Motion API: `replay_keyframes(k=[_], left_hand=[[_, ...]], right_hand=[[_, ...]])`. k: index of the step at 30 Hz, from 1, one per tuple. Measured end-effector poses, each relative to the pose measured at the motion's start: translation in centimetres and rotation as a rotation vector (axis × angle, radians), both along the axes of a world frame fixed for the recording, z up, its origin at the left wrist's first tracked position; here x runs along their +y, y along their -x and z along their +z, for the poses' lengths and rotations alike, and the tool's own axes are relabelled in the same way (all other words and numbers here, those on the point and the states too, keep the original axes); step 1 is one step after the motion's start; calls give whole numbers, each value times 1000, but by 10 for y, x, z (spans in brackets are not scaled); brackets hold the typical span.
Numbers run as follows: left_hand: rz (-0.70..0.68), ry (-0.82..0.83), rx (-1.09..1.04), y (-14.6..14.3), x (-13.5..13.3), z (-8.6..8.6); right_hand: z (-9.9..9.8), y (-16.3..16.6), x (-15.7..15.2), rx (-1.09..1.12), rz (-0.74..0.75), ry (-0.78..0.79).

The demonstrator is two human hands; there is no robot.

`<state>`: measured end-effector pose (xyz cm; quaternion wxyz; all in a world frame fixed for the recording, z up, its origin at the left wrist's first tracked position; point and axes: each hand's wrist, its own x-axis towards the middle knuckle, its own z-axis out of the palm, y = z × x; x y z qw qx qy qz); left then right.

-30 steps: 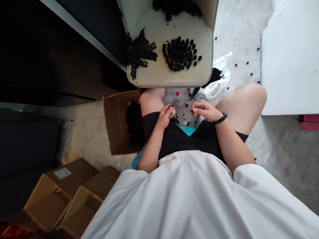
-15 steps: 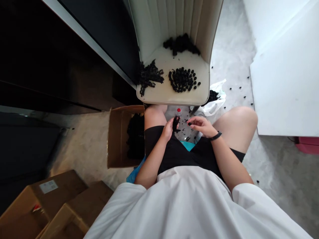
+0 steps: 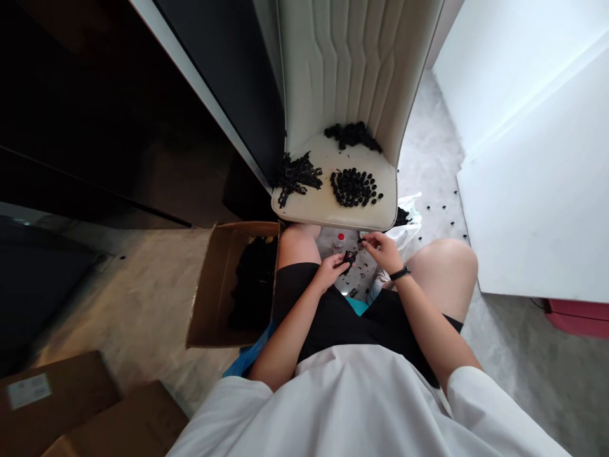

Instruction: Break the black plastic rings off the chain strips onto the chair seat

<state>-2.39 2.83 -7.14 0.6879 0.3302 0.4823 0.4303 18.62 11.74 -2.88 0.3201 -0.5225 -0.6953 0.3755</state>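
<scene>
Between my knees, my left hand (image 3: 332,271) is closed around a black plastic part (image 3: 349,259) with an irregular outline. Slightly farther out and to the right, my right hand (image 3: 383,251) pinches a small dark piece at its fingertips; its shape is too small to make out. Ahead of both hands is a cream chair seat (image 3: 314,212). It bears a cluster of small round black pieces (image 3: 354,188), a heap of branching black scraps (image 3: 299,175) on the left, and another black pile (image 3: 353,135) against the backrest.
A cardboard box (image 3: 204,304) with black parts (image 3: 254,285) inside stands left of my leg. Beyond my hands is a red-capped bottle (image 3: 339,242). A white plastic bag (image 3: 413,222) lies right of the chair. Black bits litter the floor; a white panel (image 3: 533,209) stands at right.
The view has shifted, so the chair sits lower in it. My left hand has turned the black part. The small round piece in my right fingertips no longer shows; a thinner dark bit does.
</scene>
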Motion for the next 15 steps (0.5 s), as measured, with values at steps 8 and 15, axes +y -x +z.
replay_keyframes(k=[8,15], left_hand=[[-1,-43,33,1,-2,3],[23,-34,11,2,-1,5]], right_hand=[[21,29,72,-297,-73,-394],[13,41,90,-514,-130,-471]])
